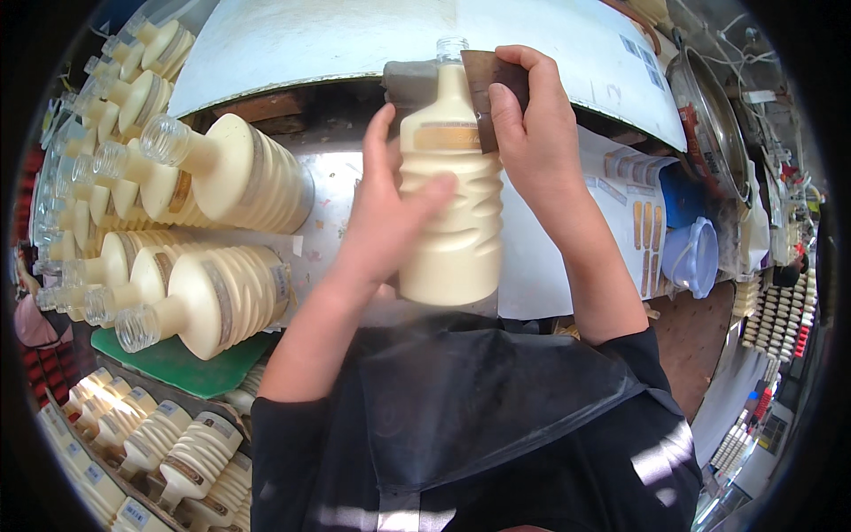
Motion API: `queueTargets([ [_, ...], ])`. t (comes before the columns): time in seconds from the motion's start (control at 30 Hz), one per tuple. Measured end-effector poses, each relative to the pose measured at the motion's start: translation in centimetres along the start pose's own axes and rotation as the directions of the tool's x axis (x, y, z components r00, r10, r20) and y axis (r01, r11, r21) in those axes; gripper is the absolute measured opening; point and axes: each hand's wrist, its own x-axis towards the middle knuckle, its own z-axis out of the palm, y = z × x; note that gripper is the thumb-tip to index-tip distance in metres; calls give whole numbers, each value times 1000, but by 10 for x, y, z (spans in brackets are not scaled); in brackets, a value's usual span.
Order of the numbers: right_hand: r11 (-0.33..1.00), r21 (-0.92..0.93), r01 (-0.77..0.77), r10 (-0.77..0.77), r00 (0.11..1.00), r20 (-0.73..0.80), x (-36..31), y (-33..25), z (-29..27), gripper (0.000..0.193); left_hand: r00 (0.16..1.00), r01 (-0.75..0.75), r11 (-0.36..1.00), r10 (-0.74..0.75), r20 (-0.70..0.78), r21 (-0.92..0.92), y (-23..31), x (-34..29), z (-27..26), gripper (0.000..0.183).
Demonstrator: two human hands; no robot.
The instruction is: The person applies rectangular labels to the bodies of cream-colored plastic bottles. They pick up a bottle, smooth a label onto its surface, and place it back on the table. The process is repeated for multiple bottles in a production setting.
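A cream-coloured bottle (450, 266) with a clear glass neck and rippled sides stands upright in front of me. Around its shoulder runs a gold-and-brown label band (443, 138). My left hand (383, 213), a little blurred, grips the bottle from the left, its thumb lying across the front. Between the thumb and fingers of my right hand (542, 133) is a flat dark brown piece (483, 84), its edge against the bottle's upper right shoulder. What it is made of I cannot tell. A dark grey block (409, 82) sits just behind the bottle's neck.
Several similar cream bottles (253, 173) crowd the left, lying or tilted, some above a green board (177, 365). More stand at lower left (199, 448). At right, a white sheet (554, 257) carries gold label strips (647, 226) beside a pale blue bucket (696, 257). A white panel (328, 40) spans the back.
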Motion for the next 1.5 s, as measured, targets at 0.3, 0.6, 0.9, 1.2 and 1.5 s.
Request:
queueTargets([
  [0.3, 991, 133, -7, 12, 999, -38, -9, 22, 6, 33, 996, 74, 996, -72, 43, -44, -10, 37, -9, 43],
  [0.6, 987, 162, 13, 1, 996, -85, -11, 36, -2, 33, 1000, 27, 999, -27, 0, 17, -3, 35, -3, 44],
  [0.9, 955, 294, -46, 58, 998, -34, -11, 22, 2, 34, 998, 17, 999, -18, 58, 28, 1, 35, 1, 46],
  [1.2, 960, 262, -104, 144, 980, -139, -27, 57, 13, 37, 999, 25, 992, -22, 24, -123, -10, 36, 2, 50],
  [1.5, 928, 337, -155, 157, 987, 23, -12, 16, -5, 34, 978, 140, 982, -117, 172, -125, -3, 4, -3, 72],
])
